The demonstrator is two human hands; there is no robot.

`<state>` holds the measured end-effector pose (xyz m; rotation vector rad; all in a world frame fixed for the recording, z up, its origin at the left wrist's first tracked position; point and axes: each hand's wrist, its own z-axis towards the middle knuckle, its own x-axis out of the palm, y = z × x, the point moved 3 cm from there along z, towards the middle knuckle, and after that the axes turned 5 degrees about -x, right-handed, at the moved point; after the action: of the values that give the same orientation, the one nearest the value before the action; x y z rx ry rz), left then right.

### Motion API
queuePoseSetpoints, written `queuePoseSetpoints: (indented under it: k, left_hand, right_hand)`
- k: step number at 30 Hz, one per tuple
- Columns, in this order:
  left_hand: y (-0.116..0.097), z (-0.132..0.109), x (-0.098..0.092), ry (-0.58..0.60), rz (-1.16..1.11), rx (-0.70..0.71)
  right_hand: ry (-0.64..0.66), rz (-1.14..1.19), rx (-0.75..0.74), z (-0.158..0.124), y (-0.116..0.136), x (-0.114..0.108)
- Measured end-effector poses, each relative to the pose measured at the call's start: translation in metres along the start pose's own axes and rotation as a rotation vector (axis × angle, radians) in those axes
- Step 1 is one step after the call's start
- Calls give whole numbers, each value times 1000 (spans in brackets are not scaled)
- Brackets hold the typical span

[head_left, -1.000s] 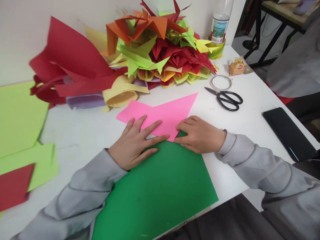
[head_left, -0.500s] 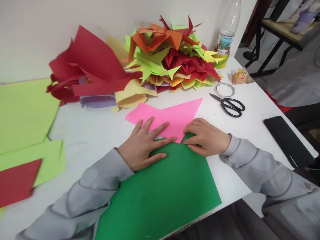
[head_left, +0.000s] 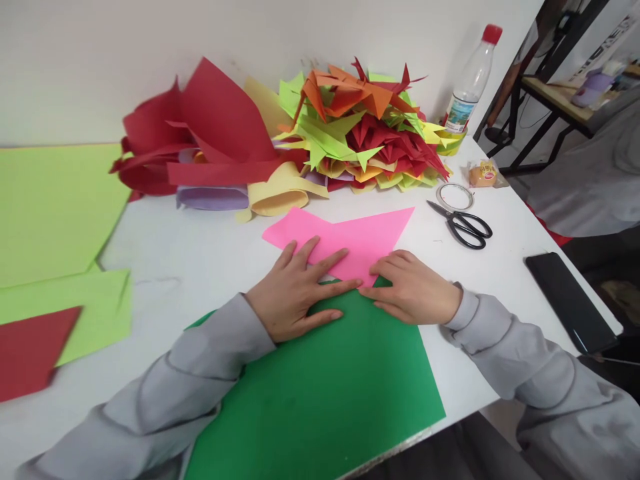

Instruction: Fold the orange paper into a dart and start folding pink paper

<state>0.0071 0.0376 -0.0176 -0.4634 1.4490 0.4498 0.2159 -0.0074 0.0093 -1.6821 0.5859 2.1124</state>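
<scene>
Left grip (head_left: pixel 295 298): spread on pink paper (head_left: pixel 363 236) | right grip (head_left: pixel 419 288): can't tell | red cap (head_left: pixel 493 34) now visible

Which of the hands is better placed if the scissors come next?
Probably the right hand: at the pink paper's lower right edge, it is closer to the scissors. The left hand is farther away, spread across the paper's lower edge.

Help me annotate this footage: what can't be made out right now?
Head view: part of the pink paper, covered by the left hand.
Head view: full outline of the green sheet, hidden by the left sleeve and picture's bottom edge.
Head view: fine print on the bottle label, too small.
</scene>
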Motion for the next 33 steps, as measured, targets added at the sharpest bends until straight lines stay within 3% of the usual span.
queuePoseSetpoints:
  k: [11, 16, 18, 23, 33]
  left_hand:
    - [0, -1, 1, -44, -11, -13]
    - [1, -2, 5, -72, -4, 1]
    - [2, -2, 6, -100, -17, 7]
    - [2, -2, 6, -124, -40, 2]
    - [-2, 0, 0, -148, -79, -9]
  right_hand:
    - [20, -114, 155, -1, 29, 0]
    - [-157, -105, 410, -7, 0, -7]
    - [-159, -109, 483, -11, -15, -5]
    - [-91, -55, 495, -16, -32, 4]
    - [-60, -40, 514, -15, -30, 1]
